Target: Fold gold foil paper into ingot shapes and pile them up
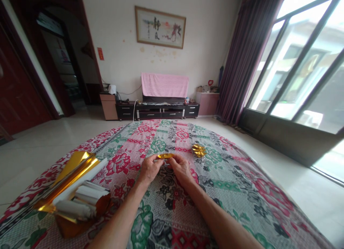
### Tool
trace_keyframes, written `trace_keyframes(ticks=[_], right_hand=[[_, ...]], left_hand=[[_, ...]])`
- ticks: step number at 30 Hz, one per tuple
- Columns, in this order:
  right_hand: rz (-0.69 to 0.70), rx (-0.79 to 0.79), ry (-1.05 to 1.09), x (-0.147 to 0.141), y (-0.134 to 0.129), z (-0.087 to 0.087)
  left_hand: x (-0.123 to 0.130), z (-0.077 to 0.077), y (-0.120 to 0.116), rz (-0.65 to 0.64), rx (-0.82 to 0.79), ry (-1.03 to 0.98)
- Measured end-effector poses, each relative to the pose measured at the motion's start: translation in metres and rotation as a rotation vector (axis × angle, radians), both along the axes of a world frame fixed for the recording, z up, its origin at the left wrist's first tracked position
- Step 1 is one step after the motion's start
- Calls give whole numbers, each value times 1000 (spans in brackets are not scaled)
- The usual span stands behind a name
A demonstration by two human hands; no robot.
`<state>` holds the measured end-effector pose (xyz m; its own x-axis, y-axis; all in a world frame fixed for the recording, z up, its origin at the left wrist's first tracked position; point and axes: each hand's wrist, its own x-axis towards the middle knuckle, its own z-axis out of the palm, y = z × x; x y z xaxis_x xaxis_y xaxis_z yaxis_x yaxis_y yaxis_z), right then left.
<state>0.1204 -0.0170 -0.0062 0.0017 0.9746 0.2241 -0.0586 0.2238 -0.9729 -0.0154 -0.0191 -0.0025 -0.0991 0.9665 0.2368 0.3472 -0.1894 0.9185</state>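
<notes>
A small folded piece of gold foil (166,156) is held level between both hands, over the middle of the patterned cloth (158,134). My left hand (150,168) pinches its left end, and my right hand (181,167) pinches its right end. Several folded gold foil pieces (199,150) lie in a small pile to the right of my right hand. On the left side of the cloth are shiny gold foil sheets (77,173), partly rolled, with rolled white-backed paper (90,193) on top of and beside them.
The cloth covers a rounded surface. Beyond it stands a low black cabinet (172,114), with a pink towel (164,85) draped over something on it. A purple curtain (238,59) and large window are at the right; a dark red door (21,80) is at the left.
</notes>
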Motion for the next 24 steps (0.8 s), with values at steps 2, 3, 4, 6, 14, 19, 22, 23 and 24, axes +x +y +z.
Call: trace_keyframes(ticks=[2, 3, 4, 6, 14, 19, 22, 23, 24], right_hand=[[3, 9, 1, 0, 1, -2], [2, 10, 3, 0, 1, -2], [-1, 11, 6, 0, 1, -2], [-3, 10, 5, 1, 0, -1], [-42, 10, 6, 1, -3, 3], [-51, 62, -77, 1, -4, 1], [-47, 71, -139, 1, -4, 2], [-48, 67, -145, 1, -5, 2], [-47, 61, -142, 1, -5, 3]], left_hand=[[1, 1, -1, -13, 0, -14], [2, 2, -1, -19, -1, -22], [2, 2, -1, -25, -1, -27], [2, 1, -1, -33, 1, -25], [0, -2, 1, -53, -70, -232], [-1, 8, -5, -41, -166, -419], [0, 9, -6, -57, -161, -425], [1, 9, -6, -54, -158, -415], [1, 8, -6, -50, -155, -406]])
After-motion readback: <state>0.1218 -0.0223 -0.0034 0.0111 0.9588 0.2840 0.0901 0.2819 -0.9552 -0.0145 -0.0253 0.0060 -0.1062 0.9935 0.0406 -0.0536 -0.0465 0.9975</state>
